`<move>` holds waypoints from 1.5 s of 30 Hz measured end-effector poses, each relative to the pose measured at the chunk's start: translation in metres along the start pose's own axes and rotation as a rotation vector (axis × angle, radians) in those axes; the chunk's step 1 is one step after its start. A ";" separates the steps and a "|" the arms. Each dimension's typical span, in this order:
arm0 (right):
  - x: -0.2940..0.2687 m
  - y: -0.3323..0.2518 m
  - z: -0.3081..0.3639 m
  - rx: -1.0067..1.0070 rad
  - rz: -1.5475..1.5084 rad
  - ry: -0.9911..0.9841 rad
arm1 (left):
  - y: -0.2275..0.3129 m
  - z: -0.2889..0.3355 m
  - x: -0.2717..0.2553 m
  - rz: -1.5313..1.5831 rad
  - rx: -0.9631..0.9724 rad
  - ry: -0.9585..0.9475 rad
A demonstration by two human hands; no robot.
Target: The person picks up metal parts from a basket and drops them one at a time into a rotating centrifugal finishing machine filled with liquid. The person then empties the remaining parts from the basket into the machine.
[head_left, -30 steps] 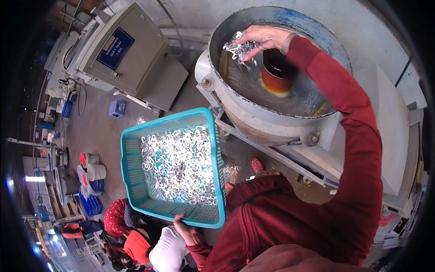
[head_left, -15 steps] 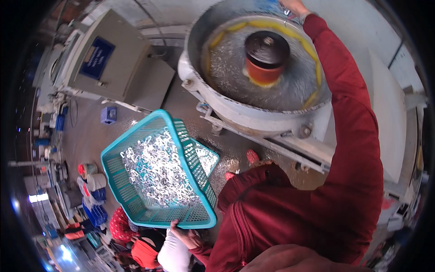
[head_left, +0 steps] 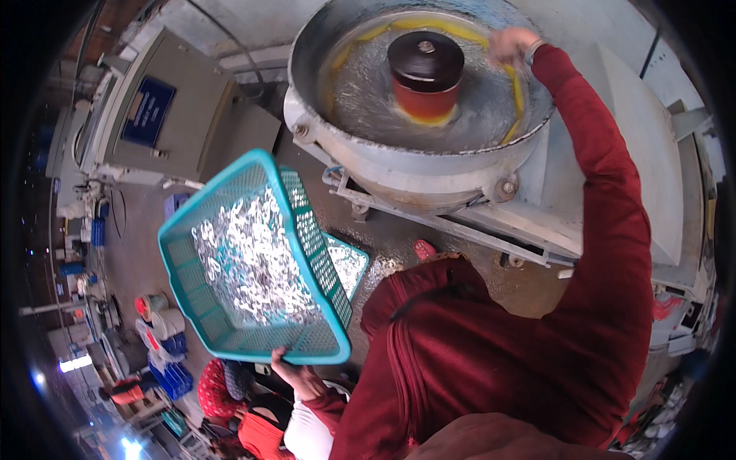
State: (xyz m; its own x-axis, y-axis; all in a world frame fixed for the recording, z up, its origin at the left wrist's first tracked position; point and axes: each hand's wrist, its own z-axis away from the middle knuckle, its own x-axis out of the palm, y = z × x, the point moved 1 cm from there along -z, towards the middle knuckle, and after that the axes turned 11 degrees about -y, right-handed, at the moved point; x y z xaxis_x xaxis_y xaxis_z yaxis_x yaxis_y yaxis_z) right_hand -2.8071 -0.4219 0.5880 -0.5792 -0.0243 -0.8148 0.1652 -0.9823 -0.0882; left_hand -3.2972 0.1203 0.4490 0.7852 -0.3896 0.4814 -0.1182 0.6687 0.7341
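My left hand point(head_left: 299, 376) grips the near rim of a teal plastic basket point(head_left: 192, 295), thumb over the edge. Inside lies a heap of small, shiny, hook-like metal pieces point(head_left: 249, 264). Beyond it stands a large round metal tub point(head_left: 399, 169) with a yellow inner band point(head_left: 515, 100). A dark-capped red centre post point(head_left: 425, 65) rises from its wet-looking, glittering contents. Over the tub's right side hangs my right hand point(head_left: 514, 47), smeared by motion; its fingers and anything in them cannot be made out.
A second teal basket point(head_left: 345, 264) with shiny pieces sits lower, behind the first. Far left stands a grey cabinet point(head_left: 180, 115) with a blue sign. Several people point(head_left: 261, 429) are at the lower left, near blue crates point(head_left: 170, 377). The tub's metal frame point(head_left: 452, 226) juts toward me.
My right hand has come down from the tub's far rim to its right side. The view has shifted; my left hand still holds the basket.
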 end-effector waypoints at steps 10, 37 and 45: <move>0.026 -0.275 0.084 -1.112 -0.193 -0.013 | -0.006 -0.033 -0.028 0.011 0.128 -0.091; 0.150 -0.535 0.014 -1.129 -0.685 -0.852 | 0.001 -0.021 0.021 -0.031 0.164 -0.033; 0.021 -0.490 0.059 -1.254 -0.912 -0.871 | 0.006 -0.043 0.031 0.013 0.116 -0.180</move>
State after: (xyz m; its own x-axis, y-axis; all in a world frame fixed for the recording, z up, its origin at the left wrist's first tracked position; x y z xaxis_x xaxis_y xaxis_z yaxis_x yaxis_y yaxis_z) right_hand -2.9471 0.0479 0.6474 -0.9727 -0.0957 0.2115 -0.2094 -0.0323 -0.9773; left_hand -3.2474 0.1400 0.4476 0.6628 -0.4954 0.5615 -0.2049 0.6012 0.7724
